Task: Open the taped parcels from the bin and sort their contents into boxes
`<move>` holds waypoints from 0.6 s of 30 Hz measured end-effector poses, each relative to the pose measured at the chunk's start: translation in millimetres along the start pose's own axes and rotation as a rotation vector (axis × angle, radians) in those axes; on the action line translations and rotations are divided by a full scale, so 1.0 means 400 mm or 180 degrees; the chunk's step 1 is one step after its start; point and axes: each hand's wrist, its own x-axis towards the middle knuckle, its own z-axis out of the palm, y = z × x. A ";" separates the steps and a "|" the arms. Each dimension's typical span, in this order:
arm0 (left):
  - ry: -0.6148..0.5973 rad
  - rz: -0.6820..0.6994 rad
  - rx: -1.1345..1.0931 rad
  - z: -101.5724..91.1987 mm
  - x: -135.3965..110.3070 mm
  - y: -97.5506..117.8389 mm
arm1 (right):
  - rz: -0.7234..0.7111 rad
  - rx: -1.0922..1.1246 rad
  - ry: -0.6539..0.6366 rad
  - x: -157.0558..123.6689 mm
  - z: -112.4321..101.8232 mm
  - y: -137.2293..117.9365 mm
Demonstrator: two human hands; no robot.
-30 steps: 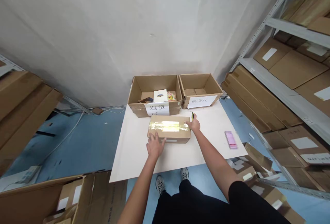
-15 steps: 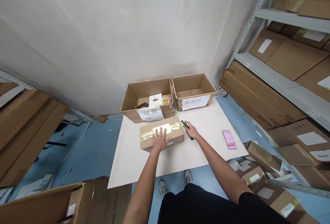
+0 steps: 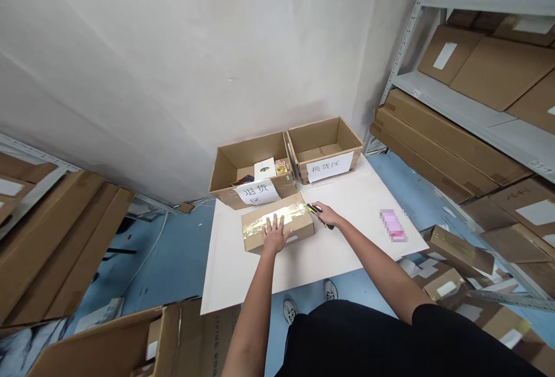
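A taped cardboard box (image 3: 260,226) lies on the white table (image 3: 347,203). My left hand (image 3: 276,234) rests flat on the box's top with fingers spread. My right hand (image 3: 327,214) is closed round a yellow and black utility knife (image 3: 313,209), whose tip points at the box's right end.
Two open cartons with paper labels stand at the table's back: the left one (image 3: 225,169) holds small items, the right one (image 3: 347,137) flat cardboard. A pink object (image 3: 393,225) lies at the table's right. Shelves of cartons (image 3: 468,128) stand at right, stacked cartons (image 3: 52,238) at left.
My left hand moved from the box's front edge onto its top. My right hand picked up the knife beside the box and brought it to the box's right end. The box turned slightly.
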 end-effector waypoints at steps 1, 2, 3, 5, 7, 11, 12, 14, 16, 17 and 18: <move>0.0013 -0.0005 0.0005 0.002 -0.001 0.000 | 0.0013 0.0050 -0.0032 -0.011 -0.001 0.015; 0.0021 -0.0004 0.0009 0.004 -0.002 0.000 | 0.0033 0.0095 -0.0079 -0.023 -0.003 0.032; 0.0027 0.0002 0.0013 0.006 -0.003 0.001 | 0.0055 0.0126 -0.0145 -0.034 -0.006 0.048; 0.0034 0.0026 0.0010 0.003 -0.003 0.001 | 0.0057 0.0161 -0.0168 -0.054 -0.012 0.076; 0.0033 0.0087 0.0000 -0.010 0.002 -0.003 | -0.0003 0.0183 0.0156 -0.067 -0.005 0.090; 0.0215 0.0287 -0.0039 -0.079 0.044 -0.046 | 0.0099 -0.0276 0.1196 -0.068 0.087 0.082; 0.0310 0.0259 -0.0044 -0.101 0.060 -0.066 | 0.0192 -0.0505 0.1287 -0.063 0.122 0.078; 0.0393 0.0048 -0.0029 -0.139 0.090 -0.110 | 0.0348 -0.0793 0.1345 -0.044 0.190 0.072; 0.0321 -0.0175 0.0012 -0.161 0.106 -0.150 | 0.0473 -0.0744 0.1394 -0.015 0.233 0.074; 0.0279 -0.0252 0.0031 -0.163 0.106 -0.165 | 0.0528 -0.0629 0.1437 0.004 0.241 0.075; 0.0269 -0.0319 0.0041 -0.159 0.099 -0.176 | 0.0567 -0.0499 0.1494 0.026 0.240 0.076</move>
